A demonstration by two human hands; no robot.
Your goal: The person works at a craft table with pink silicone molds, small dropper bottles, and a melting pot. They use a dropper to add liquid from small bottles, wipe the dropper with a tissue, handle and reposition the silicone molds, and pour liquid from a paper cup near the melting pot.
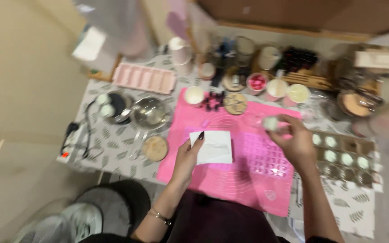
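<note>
A flat brown egg-box tray [345,157] lay at the right side of the desk [113,148], with small round white things in its cups. A white, boxy pack [378,60] stood at the far right corner, too blurred to tell more.

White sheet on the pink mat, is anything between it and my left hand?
Nothing visible: the left hand already touches the white sheet at its left edge, fingertips on it, on the pink mat.

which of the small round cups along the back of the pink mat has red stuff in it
The small round cup behind the pink mat's back edge, third from the left of four; its neighbours hold pale cream or tan contents.
</note>
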